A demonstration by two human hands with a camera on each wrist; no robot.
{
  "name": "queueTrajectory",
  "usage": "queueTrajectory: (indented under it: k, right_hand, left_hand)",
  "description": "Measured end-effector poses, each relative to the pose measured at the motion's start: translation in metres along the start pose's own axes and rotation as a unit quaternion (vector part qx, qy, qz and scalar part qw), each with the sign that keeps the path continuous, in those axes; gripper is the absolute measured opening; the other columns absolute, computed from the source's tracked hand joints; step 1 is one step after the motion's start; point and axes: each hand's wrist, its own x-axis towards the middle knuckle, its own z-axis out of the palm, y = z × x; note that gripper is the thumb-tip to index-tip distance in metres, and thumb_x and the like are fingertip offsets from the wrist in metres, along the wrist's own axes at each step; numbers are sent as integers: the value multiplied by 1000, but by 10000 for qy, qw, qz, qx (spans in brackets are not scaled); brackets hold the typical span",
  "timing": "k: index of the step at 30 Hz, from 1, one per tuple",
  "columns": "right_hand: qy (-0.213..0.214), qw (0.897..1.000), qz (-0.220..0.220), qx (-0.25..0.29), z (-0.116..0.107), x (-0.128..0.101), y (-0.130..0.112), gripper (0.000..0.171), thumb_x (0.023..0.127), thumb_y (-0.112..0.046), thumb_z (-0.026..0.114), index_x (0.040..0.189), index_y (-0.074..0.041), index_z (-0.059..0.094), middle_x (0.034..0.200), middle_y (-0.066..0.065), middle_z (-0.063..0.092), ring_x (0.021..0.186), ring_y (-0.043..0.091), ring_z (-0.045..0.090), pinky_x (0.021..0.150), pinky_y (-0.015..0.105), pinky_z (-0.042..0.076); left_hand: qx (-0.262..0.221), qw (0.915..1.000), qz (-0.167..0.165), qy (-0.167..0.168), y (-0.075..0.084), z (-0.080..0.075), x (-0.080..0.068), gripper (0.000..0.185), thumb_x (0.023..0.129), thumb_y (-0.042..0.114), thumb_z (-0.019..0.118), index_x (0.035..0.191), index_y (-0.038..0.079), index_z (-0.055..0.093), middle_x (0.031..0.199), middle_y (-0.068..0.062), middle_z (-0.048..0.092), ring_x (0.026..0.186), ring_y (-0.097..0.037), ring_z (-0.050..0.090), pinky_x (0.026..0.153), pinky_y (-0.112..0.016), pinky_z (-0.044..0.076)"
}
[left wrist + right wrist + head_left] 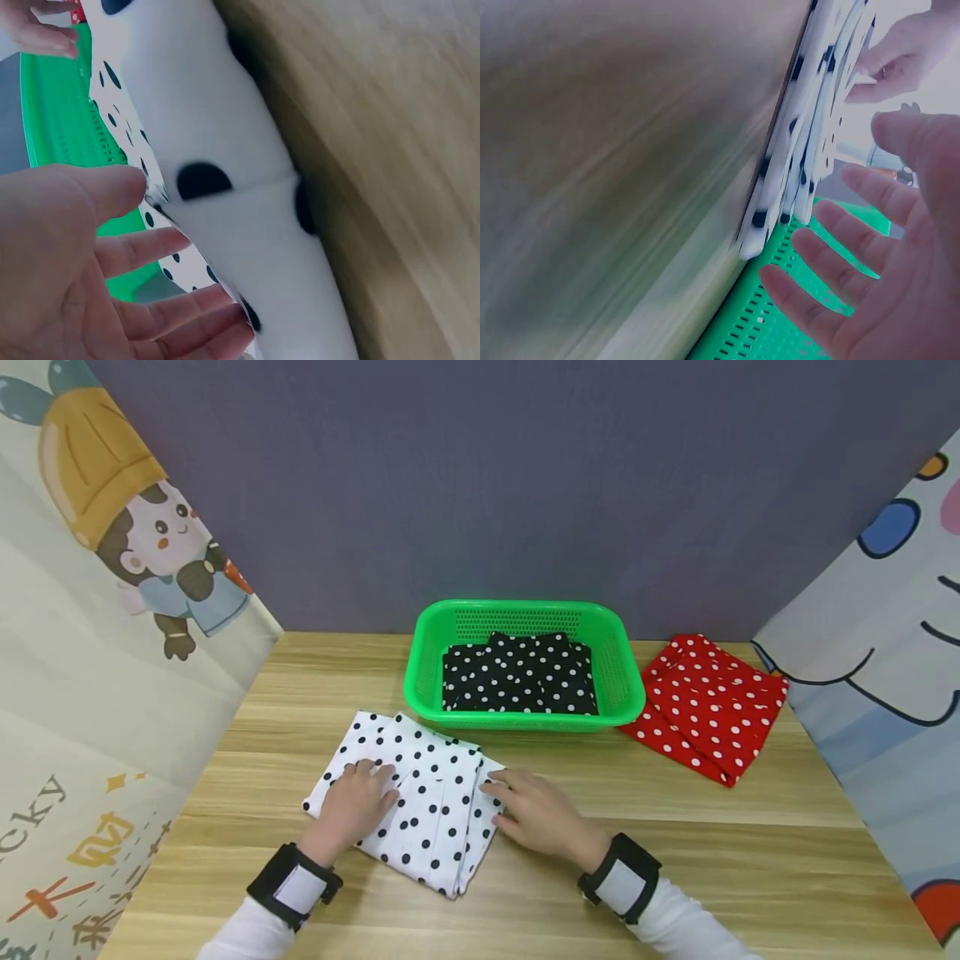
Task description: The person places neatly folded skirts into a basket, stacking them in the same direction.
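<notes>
A folded white cloth with black dots [431,810] lies at a slant on the table, its layers showing along the right side. My left hand [352,802] rests on its left part; in the left wrist view that hand [142,270] has its fingers loosely extended against the fabric. At the cloth's right edge is my right hand [540,814], fingertips at the fabric in the head view. Seen from the right wrist, this hand [885,247] is spread with fingers nearly straight and nothing held, beside the stacked folds [802,127].
Behind the cloth stands a green plastic basket [622,681] holding a folded black cloth with white dots [521,677]. A folded red cloth with white dots [708,706] lies right of the basket, touching or nearly touching it. A dark panel [525,485] rises at the table's back.
</notes>
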Motion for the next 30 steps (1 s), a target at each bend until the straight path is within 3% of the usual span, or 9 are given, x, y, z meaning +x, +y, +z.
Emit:
queueTrajectory:
  k: [10,20,25,30]
  right_hand:
    - [-518,9986,47,2,3,-3,-8,44,89,-34,56,129,-17,52,139,9,44,124,27,44,100,45,39]
    - [-637,9973,337,-116,3,-11,-2,42,89,-33,55,129,-18,53,138,6,46,123,26,45,99,48,39]
    - [-728,9960,494,-152,1,-18,2,43,90,-35,54,129,-17,53,138,6,46,122,27,46,98,49,39]
    - [-772,9945,696,-113,-1,-25,6,43,90,-35,54,128,-16,54,138,7,46,122,28,46,98,50,39]
  left_hand:
    - [-644,9954,361,605,11,5,-3,26,81,19,67,103,6,66,103,-17,64,93,-32,60,76,-42,52]
    - [-527,9930,729,760,16,6,-3,21,78,16,69,95,3,67,90,-12,66,79,-26,59,70,-37,51]
    - [-556,9907,959,786,19,7,-7,22,78,17,69,96,4,67,94,-11,66,90,-27,60,81,-39,50]
    - [-714,9903,1036,583,26,7,-14,26,80,16,67,104,4,66,109,-13,63,105,-28,58,90,-40,47]
